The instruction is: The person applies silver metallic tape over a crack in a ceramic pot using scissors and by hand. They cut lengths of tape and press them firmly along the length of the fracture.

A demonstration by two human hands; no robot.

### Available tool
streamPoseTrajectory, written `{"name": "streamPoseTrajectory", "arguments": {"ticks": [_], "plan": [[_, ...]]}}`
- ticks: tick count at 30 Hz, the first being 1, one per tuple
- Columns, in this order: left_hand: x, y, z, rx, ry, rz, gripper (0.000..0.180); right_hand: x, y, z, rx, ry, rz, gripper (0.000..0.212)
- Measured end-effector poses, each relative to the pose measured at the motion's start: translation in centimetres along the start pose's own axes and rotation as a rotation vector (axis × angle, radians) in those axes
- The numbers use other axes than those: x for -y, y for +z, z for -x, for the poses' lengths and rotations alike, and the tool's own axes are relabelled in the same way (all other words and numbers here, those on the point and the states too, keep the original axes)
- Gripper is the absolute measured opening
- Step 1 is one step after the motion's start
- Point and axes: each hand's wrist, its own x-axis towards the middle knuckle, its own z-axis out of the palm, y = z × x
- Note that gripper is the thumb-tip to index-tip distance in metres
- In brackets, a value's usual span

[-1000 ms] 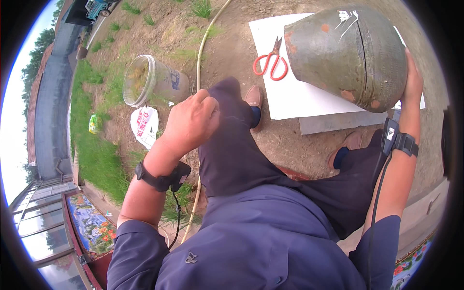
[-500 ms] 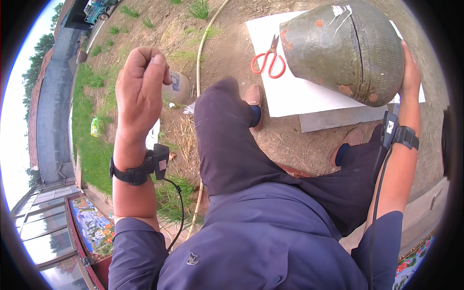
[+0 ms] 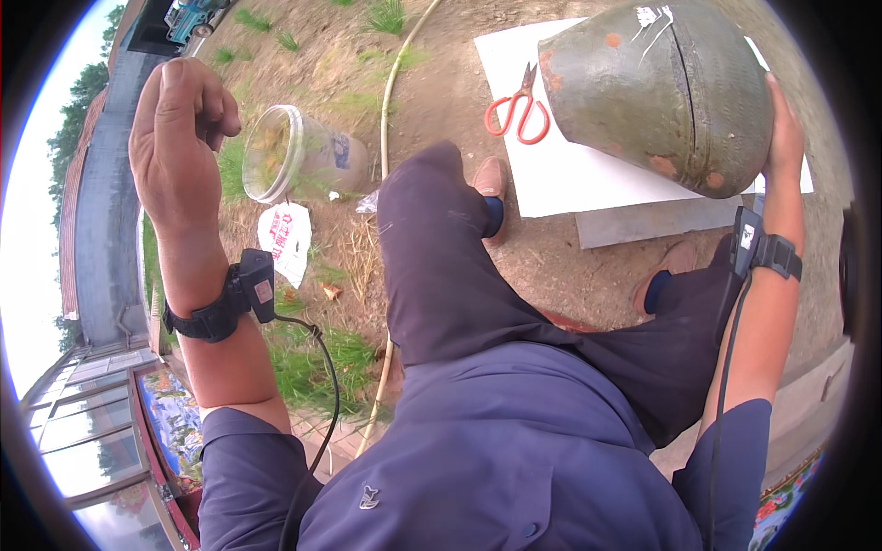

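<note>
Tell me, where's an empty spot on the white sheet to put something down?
The white sheet is bare below the red-handled scissors, toward the brown shoe. Its right side is crowded: the big round green pot lies there, steadied by the right hand. Bare dirt also lies between the clear plastic jar and the sheet, crossed by a thin hose.

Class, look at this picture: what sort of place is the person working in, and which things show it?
Probably an outdoor yard: bare dirt ground, grass tufts, a paved road alongside.

Right hand's (image 3: 784, 129) fingers hidden behind the green jar (image 3: 663, 92).
</note>
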Motion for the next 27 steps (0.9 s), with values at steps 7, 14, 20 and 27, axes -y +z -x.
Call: {"name": "streamPoseTrajectory", "arguments": {"ticks": [7,14,20,27], "plan": [[2.4,3.4,3.5,0.393,-0.110,-0.028,0.007,0.4,1.1,0.6,-0.007,0.009,-0.024,0.049],[2.9,6.2,3.7,0.443,-0.052,-0.133,0.015,0.3,0.7,0.6,-0.030,-0.074,0.021,0.050],[2.4,7.7,3.6,0.536,-0.047,-0.138,0.020,0.0,0.9,0.4,-0.015,-0.054,0.008,0.051],[1.1,10.4,5.2,0.784,0.135,-0.014,0.022,0.4,1.0,0.8,0.002,-0.022,-0.027,0.052]]}}
